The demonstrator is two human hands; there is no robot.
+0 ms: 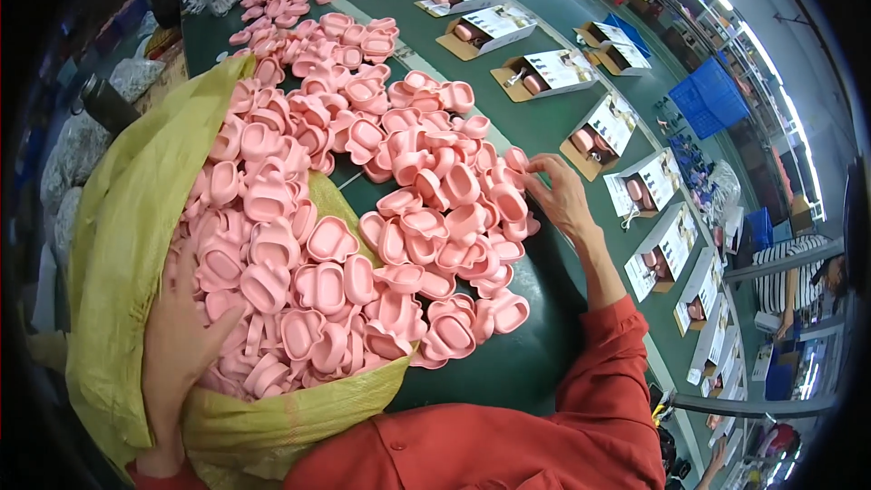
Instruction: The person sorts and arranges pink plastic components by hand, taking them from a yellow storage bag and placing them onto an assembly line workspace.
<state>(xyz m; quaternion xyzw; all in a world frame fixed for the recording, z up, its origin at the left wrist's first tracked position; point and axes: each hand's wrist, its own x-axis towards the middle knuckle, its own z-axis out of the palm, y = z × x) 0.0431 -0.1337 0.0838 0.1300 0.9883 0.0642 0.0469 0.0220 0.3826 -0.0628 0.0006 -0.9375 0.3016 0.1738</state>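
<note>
A large heap of pink moulded plastic shells [363, 209] spills from a yellow-green woven sack [127, 218] onto a dark green belt [508, 363]. My left hand [181, 336] lies flat on the shells inside the sack, near its left wall, fingers spread. My right hand [558, 191], in a red sleeve, reaches to the right edge of the heap, and its fingertips pinch a pink shell [517, 161] there.
Several open cardboard boxes [544, 73], each with a pink item and a printed lid, run in a line along the belt's right side. Blue crates [712, 95] stand beyond. Another person in a striped shirt [789, 277] sits at far right.
</note>
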